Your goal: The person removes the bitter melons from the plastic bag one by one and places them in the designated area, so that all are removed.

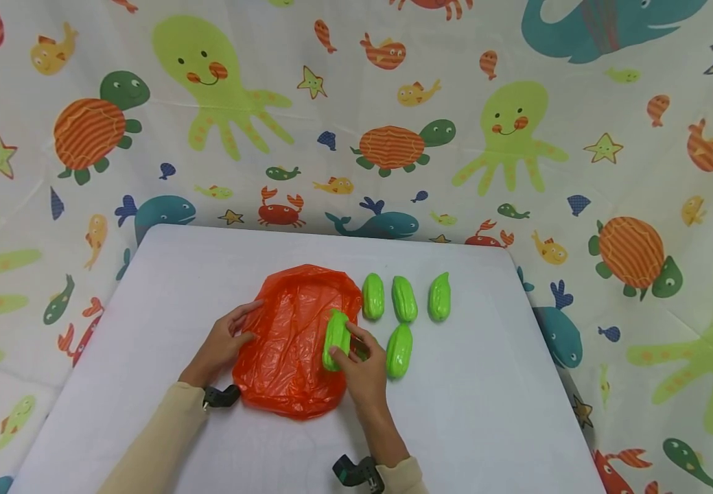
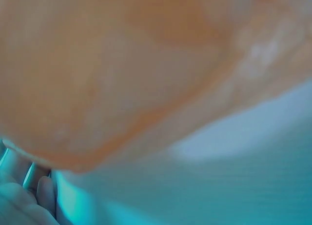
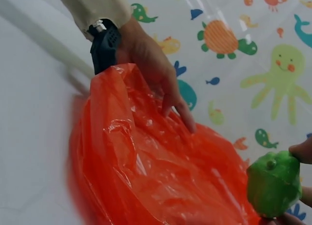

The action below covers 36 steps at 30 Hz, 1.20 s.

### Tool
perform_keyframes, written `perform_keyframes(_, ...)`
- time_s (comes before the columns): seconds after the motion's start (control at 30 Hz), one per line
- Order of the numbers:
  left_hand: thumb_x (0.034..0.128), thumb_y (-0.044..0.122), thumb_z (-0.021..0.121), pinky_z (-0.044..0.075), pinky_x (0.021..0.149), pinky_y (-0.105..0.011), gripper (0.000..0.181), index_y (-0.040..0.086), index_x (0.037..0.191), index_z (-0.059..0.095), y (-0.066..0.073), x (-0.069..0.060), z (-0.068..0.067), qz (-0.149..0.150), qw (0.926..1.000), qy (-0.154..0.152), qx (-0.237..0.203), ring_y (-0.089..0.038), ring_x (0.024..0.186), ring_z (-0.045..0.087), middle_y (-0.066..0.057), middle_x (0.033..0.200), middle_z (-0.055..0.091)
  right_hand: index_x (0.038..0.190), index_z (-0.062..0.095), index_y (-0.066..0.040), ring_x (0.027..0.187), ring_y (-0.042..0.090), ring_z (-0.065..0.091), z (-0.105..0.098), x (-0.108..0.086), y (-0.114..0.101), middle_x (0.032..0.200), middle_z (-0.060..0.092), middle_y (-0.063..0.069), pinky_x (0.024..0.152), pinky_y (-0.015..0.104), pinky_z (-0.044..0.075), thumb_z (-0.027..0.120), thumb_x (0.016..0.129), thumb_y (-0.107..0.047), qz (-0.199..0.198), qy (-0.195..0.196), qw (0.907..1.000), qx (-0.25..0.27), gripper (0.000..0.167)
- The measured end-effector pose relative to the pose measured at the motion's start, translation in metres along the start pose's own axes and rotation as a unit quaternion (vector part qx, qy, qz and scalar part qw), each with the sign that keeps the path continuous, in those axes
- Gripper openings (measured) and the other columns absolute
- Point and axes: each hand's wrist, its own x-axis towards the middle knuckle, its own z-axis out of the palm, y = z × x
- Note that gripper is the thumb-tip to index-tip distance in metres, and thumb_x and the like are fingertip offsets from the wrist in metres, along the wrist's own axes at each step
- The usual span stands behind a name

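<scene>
A red plastic bag (image 1: 288, 343) lies spread on the white table. My right hand (image 1: 362, 363) pinches a green ridged toy vegetable (image 1: 335, 341) between thumb and fingers, over the bag's right part. The right wrist view shows the stubby end of this toy vegetable (image 3: 274, 183) with fingertips around it. At the bag's left edge, my left hand (image 1: 220, 346) touches the plastic with fairly straight fingers and thumb apart. Part of the left hand (image 2: 27, 195) shows in the left wrist view, where the bag (image 2: 112, 78) is blurred and fills most of the frame.
Right of the bag lie several matching toy vegetables: three in a back row, ending with a pointed one (image 1: 439, 297), and one nearer (image 1: 399, 352). A cloth (image 1: 344, 103) printed with sea animals hangs behind the white table (image 1: 486, 412).
</scene>
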Motion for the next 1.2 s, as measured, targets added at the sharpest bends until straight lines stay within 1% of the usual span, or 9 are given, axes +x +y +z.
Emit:
perform_keyframes(0.17,0.1035,0.002,0.058,0.053,0.096,-0.015,0.065,0.023,0.164,0.042,0.000,0.000,0.000,0.001,1.0000,0.001,0.003,-0.039,0.148,0.043,-0.013,0.172,0.037,0.139,0.069,-0.026,0.131,0.029,0.059,-0.007,0.000,-0.001,0.146,0.061,0.004,0.110,0.042,0.056,0.082,0.092,-0.018,0.007,0.008,0.9999,0.000,0.049)
perform_keyframes(0.27,0.1035,0.002,0.058,0.054,0.096,-0.016,0.065,0.022,0.164,0.042,-0.001,0.001,0.000,0.001,1.0000,0.000,0.003,-0.039,0.147,0.044,-0.013,0.172,0.037,0.139,0.070,-0.026,0.131,0.029,0.059,-0.012,0.000,-0.001,0.145,0.062,0.004,0.108,0.042,0.057,0.082,0.092,-0.018,0.010,0.016,0.9998,-0.001,0.049)
perform_keyframes(0.4,0.1036,0.003,0.058,0.055,0.096,-0.017,0.065,0.022,0.164,0.042,-0.002,0.001,0.000,0.002,1.0000,-0.002,0.000,-0.039,0.146,0.045,-0.013,0.172,0.037,0.139,0.070,-0.024,0.131,0.031,0.059,-0.020,0.001,-0.003,0.144,0.063,0.005,0.106,0.041,0.058,0.082,0.092,-0.017,-0.002,0.029,0.9996,-0.003,0.049)
perform_keyframes(0.53,0.1034,0.003,0.058,0.056,0.096,-0.018,0.065,0.022,0.164,0.042,-0.001,0.000,0.000,0.001,1.0000,-0.002,-0.002,-0.039,0.144,0.046,-0.014,0.171,0.037,0.139,0.070,-0.023,0.132,0.030,0.058,-0.029,0.002,-0.005,0.144,0.063,0.005,0.102,0.037,0.060,0.081,0.092,-0.017,-0.007,0.044,0.9990,-0.006,0.049)
perform_keyframes(0.63,0.1035,0.003,0.058,0.057,0.095,-0.019,0.065,0.022,0.164,0.042,-0.001,0.000,0.000,0.002,1.0000,-0.001,0.000,-0.039,0.143,0.047,-0.014,0.171,0.038,0.140,0.069,-0.024,0.133,0.029,0.058,-0.036,0.003,-0.007,0.145,0.062,0.005,0.100,0.034,0.061,0.081,0.093,-0.018,0.000,0.053,0.9986,-0.008,0.049)
perform_keyframes(0.8,0.1038,0.002,0.058,0.058,0.095,-0.020,0.066,0.022,0.164,0.041,-0.001,0.000,0.001,0.001,1.0000,0.000,0.000,-0.039,0.142,0.047,-0.014,0.170,0.039,0.141,0.069,-0.026,0.134,0.030,0.057,-0.047,0.007,-0.006,0.147,0.063,0.004,0.098,0.035,0.061,0.080,0.093,-0.019,0.007,0.071,0.9973,-0.018,0.050)
perform_keyframes(0.87,0.1038,0.002,0.058,0.058,0.095,-0.021,0.066,0.023,0.164,0.042,-0.001,0.000,0.001,0.001,1.0000,0.001,0.003,-0.039,0.142,0.047,-0.014,0.170,0.038,0.141,0.069,-0.026,0.134,0.031,0.057,-0.051,0.008,-0.006,0.147,0.063,0.004,0.097,0.034,0.061,0.081,0.093,-0.019,0.002,0.077,0.9968,-0.021,0.050)
perform_keyframes(1.03,0.1040,0.003,0.058,0.057,0.096,-0.020,0.065,0.023,0.164,0.042,-0.001,0.000,0.001,0.002,0.9999,0.003,0.010,-0.039,0.145,0.046,-0.013,0.171,0.037,0.141,0.069,-0.025,0.134,0.030,0.056,-0.062,0.010,-0.004,0.147,0.062,0.003,0.091,0.026,0.061,0.080,0.093,-0.015,-0.006,0.087,0.9960,-0.017,0.050)
perform_keyframes(1.2,0.1041,0.003,0.058,0.057,0.096,-0.020,0.065,0.022,0.164,0.042,-0.001,0.001,0.001,0.002,1.0000,0.002,0.005,-0.040,0.146,0.045,-0.013,0.172,0.036,0.141,0.069,-0.023,0.134,0.029,0.054,-0.072,0.012,-0.006,0.149,0.062,0.004,0.086,0.020,0.058,0.081,0.093,-0.015,-0.005,0.097,0.9952,-0.011,0.051)
